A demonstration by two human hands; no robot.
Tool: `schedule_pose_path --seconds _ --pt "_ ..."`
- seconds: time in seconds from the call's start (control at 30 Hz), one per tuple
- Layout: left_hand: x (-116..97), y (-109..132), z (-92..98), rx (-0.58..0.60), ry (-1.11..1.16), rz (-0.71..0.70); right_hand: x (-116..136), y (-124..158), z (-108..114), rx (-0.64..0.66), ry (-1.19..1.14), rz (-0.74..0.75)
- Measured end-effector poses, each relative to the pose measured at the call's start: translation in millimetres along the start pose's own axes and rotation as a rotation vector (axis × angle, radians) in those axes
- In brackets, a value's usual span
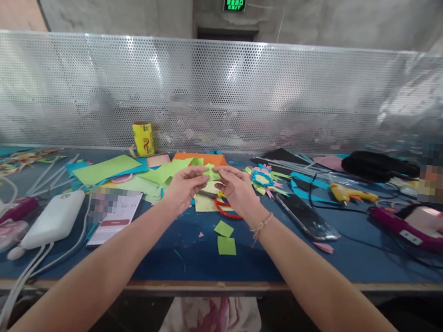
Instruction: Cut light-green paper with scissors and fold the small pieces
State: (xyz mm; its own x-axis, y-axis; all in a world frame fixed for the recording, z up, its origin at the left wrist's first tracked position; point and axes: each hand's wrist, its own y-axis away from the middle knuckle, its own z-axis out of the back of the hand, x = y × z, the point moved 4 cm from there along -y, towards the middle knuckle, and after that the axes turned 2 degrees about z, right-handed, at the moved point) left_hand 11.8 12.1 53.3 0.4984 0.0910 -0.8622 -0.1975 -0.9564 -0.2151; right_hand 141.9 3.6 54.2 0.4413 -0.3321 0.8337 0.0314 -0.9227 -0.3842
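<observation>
Tabletop (170, 264); held green paper (213, 172) indistinct

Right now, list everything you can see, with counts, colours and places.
Exit sign: one, green, back wall
Metal screen: one, silvery, behind table
Table: one, blue, foreground
Container: one, yellow, table's rear
Paper sheets: several, mostly green, blue, orange, mid-table
Paper scraps: many, mixed colours, rear left
Paper flower: one, multicoloured, right of hands
Paper squares: two, green, between forearms
Scissors: one, red-handled, beneath hands
Phones: two, one lit left, one dark right
Power bank: one, white, left
Power strips: two, purple, far left and right
Glue gun: one, yellow, right
Pouch-like item: one, black, rear right
Paper piece: one, light green, between hands
Left hand: one, bare, at paper piece
Right hand: one, bare, there too
</observation>
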Motion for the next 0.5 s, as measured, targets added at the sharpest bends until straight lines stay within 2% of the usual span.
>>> schedule_pose_path --seconds 0.2,0.37,0.5 --pt "0.3 -1.0 2.4 0.006 -0.005 -0.015 1.9 -0.7 -0.8 -0.038 0.011 -0.012" --pt "-6.7 -2.1 2.1 0.08 -0.078 -0.163 4.4 -0.7 -3.4 0.036 0.015 0.024" --pt "-11.1 -1.5 3.6 0.041 -0.187 -0.244 4.1 -2.8 -1.8 0.052 0.144 0.11"
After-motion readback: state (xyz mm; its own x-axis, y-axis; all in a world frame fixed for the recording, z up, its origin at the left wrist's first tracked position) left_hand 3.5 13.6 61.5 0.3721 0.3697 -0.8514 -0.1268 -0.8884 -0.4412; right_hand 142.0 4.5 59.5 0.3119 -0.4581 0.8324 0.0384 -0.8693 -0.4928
